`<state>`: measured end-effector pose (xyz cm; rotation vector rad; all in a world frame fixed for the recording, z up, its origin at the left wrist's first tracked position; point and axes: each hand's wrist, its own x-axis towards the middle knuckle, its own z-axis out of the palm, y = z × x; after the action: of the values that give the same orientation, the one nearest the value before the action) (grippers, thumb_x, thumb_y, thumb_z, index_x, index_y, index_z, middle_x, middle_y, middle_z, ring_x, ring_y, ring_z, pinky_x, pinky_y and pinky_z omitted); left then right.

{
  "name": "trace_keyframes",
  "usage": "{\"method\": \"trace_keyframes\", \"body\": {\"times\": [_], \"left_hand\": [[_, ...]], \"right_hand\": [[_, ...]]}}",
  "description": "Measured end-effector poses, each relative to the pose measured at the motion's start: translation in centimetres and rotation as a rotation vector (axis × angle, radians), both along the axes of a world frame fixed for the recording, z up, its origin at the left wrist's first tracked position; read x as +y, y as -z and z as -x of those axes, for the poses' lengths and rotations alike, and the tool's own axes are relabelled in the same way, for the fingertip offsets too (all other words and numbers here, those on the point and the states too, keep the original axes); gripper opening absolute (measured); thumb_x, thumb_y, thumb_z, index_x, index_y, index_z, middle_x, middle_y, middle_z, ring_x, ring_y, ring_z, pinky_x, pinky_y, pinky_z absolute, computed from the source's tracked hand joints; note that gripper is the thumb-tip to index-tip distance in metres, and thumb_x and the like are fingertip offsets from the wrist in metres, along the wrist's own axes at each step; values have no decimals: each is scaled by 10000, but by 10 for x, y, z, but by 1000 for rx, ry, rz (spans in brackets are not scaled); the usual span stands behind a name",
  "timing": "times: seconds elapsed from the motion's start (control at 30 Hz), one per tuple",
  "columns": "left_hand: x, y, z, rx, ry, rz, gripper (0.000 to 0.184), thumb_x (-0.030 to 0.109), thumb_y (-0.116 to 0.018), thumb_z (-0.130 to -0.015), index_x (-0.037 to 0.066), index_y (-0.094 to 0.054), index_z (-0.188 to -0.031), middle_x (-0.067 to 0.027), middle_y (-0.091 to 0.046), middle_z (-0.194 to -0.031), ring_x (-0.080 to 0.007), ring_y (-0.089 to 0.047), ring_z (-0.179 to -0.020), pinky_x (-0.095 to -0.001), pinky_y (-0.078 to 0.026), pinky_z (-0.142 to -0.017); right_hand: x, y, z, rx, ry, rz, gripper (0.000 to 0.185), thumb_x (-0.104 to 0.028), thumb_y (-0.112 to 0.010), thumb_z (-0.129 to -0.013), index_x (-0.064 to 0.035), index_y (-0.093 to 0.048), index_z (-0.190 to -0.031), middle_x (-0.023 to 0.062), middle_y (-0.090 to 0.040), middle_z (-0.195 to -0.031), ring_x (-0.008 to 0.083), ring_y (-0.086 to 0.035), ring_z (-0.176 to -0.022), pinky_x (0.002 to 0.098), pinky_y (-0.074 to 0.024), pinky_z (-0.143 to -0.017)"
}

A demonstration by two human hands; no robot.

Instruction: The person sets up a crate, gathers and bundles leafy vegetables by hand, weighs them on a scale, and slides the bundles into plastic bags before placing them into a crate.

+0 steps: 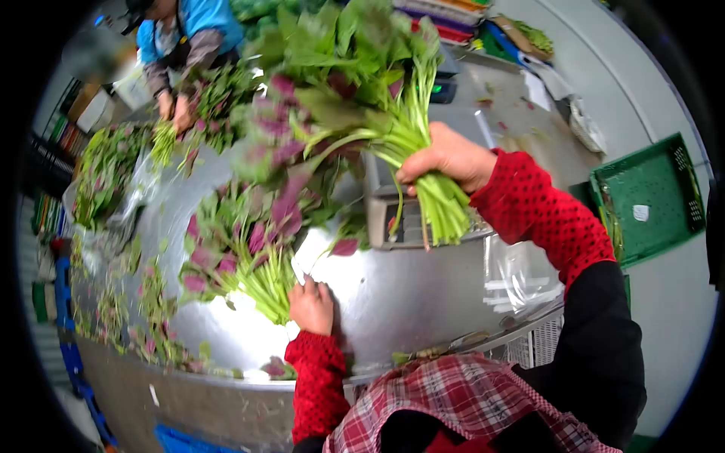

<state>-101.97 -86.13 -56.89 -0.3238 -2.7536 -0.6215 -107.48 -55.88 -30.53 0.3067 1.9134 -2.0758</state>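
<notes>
My right hand (449, 158) is wrapped round the pale green stems of a bunch of amaranth (377, 124), raised above a grey weighing scale (379, 233). Its green and purple leaves point up and left, blurred in places. On the metal table, a second bunch of amaranth (260, 275) lies with its stems toward my left hand (311, 306). That hand rests at the stem ends with its fingers curled. Something white shows at the fingertips; whether it is a strip or glare I cannot tell.
Loose leaves (158, 332) litter the table's left side. More greens (109, 170) lie beside clear plastic at the far left. Across the table a person in a blue vest (211, 34) handles greens. Plastic bags (517, 275) lie on the right, near a green crate (649, 200).
</notes>
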Motion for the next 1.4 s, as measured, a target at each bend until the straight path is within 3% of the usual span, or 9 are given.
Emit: {"method": "trace_keyframes", "body": {"times": [0.27, 0.37, 0.43, 0.57, 0.63, 0.83, 1.0, 1.1, 1.4], "left_hand": [[0, -8, 10, -108, -20, -10, 217, 270, -694, -773, 79, -683, -875, -120, -644, -789, -339, -619, -745, -456, -486, -649], [9, -19, 6, -146, -41, 79, 222, 259, -710, -762, 78, -673, -885, -124, -632, -805, -339, -618, -754, -452, -486, -647], [11, -16, 4, -111, 13, 10, 299, 184, -727, -746, 74, -619, -1003, -133, -601, -917, -356, -620, -787, -452, -491, -660], [14, -22, 6, -122, 13, 24, 436, 177, -723, -747, 18, -533, -1106, -183, -539, -1005, -403, -607, -810, -481, -490, -669], [11, -15, 13, -126, 16, 108, 433, 187, -716, -751, 23, -525, -1103, -187, -528, -991, -400, -610, -779, -487, -489, -647], [-1, 7, 40, -82, 87, 356, 130, 221, -664, -795, 97, -683, -831, -138, -613, -781, -341, -631, -602, -450, -507, -528], [-6, 6, 45, -98, 69, 291, 131, 215, -656, -780, 90, -682, -808, -130, -622, -784, -350, -635, -656, -467, -504, -587], [2, -6, 45, -125, 37, 341, 142, 225, -669, -755, 83, -680, -751, -128, -626, -804, -356, -639, -687, -469, -511, -623], [5, -6, 36, -202, -4, 232, 118, 180, -713, -714, 75, -694, -766, -127, -604, -936, -342, -627, -759, -454, -510, -667]], "right_hand": [[119, 5, 37, 15, 113, -142, 221, 1, -731, -715, 38, -635, -911, 154, -667, -772, 205, -647, -561, 305, -539, -508], [138, 103, 52, 104, 130, -864, 602, -284, -836, -656, 100, -610, -1061, 227, -658, -1025, 325, -641, -975, 379, -499, -899], [124, 162, 42, 110, 297, -1333, 803, -424, -822, -646, 90, -540, -1195, 266, -589, -1176, 365, -595, -1075, 397, -481, -935], [130, 147, 10, 78, 332, -1171, 825, -457, -788, -687, 76, -501, -1248, 268, -518, -1279, 389, -526, -1169, 414, -433, -1003], [157, 150, -31, 536, 593, -1211, 803, -444, -788, -697, 70, -503, -1245, 261, -528, -1264, 395, -509, -1178, 434, -392, -1040], [236, 168, -206, -232, 643, -1811, 893, -397, -807, -686, -9, -398, -1378, 232, -483, -1329, 377, -451, -1245, 451, -387, -1010], [314, 239, -272, -465, 450, -1637, 341, -231, -688, -771, -32, -618, -1040, 230, -657, -954, 391, -630, -941, 500, -492, -818], [265, 194, -270, -293, 496, -1713, 166, -174, -620, -793, -21, -630, -860, 203, -661, -774, 392, -646, -802, 514, -504, -739], [157, 125, -273, -165, -50, -1227, 395, -414, -723, -738, -35, -710, -846, 176, -688, -818, 343, -662, -766, 415, -519, -703]]}}
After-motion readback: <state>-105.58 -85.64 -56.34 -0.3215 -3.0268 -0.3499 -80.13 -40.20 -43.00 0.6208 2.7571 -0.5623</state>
